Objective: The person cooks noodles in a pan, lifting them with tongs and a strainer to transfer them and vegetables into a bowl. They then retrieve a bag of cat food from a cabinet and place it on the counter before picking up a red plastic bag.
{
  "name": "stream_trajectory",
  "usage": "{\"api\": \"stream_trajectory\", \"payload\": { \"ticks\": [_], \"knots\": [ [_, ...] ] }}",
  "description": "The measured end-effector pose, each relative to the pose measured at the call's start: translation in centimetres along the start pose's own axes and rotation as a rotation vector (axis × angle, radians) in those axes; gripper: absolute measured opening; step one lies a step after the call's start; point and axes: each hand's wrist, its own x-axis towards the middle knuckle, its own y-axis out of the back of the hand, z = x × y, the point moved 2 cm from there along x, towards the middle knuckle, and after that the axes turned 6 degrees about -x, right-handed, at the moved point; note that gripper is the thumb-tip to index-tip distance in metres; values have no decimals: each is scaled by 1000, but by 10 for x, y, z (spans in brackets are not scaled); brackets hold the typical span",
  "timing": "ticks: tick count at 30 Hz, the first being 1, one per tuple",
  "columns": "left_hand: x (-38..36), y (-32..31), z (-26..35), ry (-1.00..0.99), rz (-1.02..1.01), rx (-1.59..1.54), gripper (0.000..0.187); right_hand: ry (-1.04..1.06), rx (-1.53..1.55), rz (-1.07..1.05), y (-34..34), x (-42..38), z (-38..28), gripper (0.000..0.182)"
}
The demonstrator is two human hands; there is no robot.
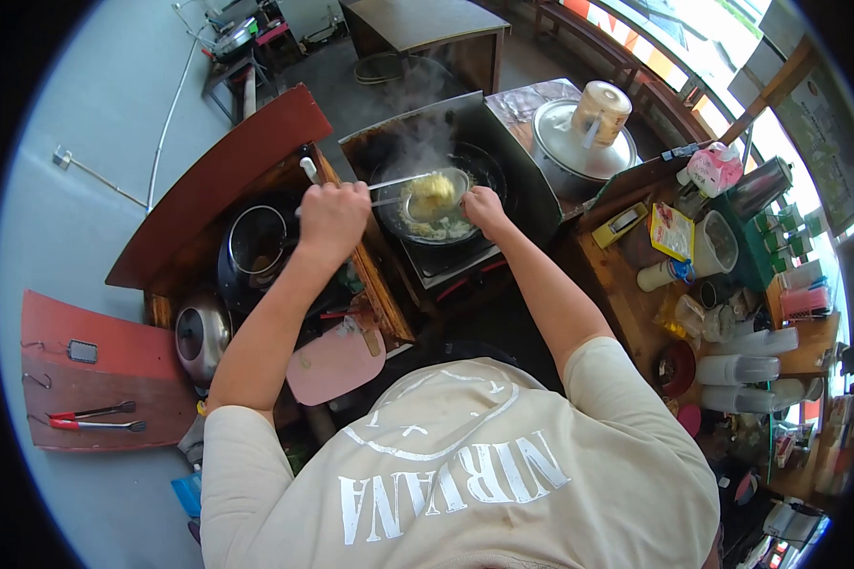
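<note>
My left hand [335,220] is closed round the handle of a metal strainer [435,188], which holds pale yellow food above a dark wok [484,171]. A second long utensil runs alongside the strainer's handle toward the same hand. At the wok's right side, my right hand [485,210] is closed next to the strainer's rim; what its fingers grip is too small to make out. Steam rises from the wok, and bits of pale food lie in it below the strainer. The wok sits on a stove [446,266] behind a dark metal splash guard [531,156].
A large lidded pot [584,142] stands beyond the guard. On the right shelf are a yellow packet [672,231], a white tub [715,243] and plastic cups [731,370]. A pink board [337,362] and a kettle-like metal pot [202,339] lie at the left.
</note>
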Motion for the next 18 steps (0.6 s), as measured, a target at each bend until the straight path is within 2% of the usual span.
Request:
{"api": "stream_trajectory", "payload": {
  "ticks": [3,5,6,9,10,11,13,14,18],
  "knots": [
    [3,-8,10,-78,-40,108,10,-57,-26,7,10,-10,5,24],
    [6,-1,9,-39,-82,92,9,-103,-78,13,18,-20,7,31],
    [6,-1,6,-41,-7,116,9,-107,-78,16,22,-22,7,31],
    [12,-8,-2,44,-41,130,9,-84,-152,36,33,-27,11,32],
    [16,-15,-2,71,-120,135,12,-79,-187,41,37,-29,10,32],
    [20,-19,1,66,-116,133,12,-73,-222,45,41,-31,8,32],
    [29,-36,9,89,-391,50,10,-98,-231,39,47,-34,6,32],
    [35,-47,13,123,-501,11,15,-122,-238,26,50,-34,8,31],
    [52,-104,24,240,-617,-106,22,-120,-138,53,50,-30,28,23]
  ]
}}
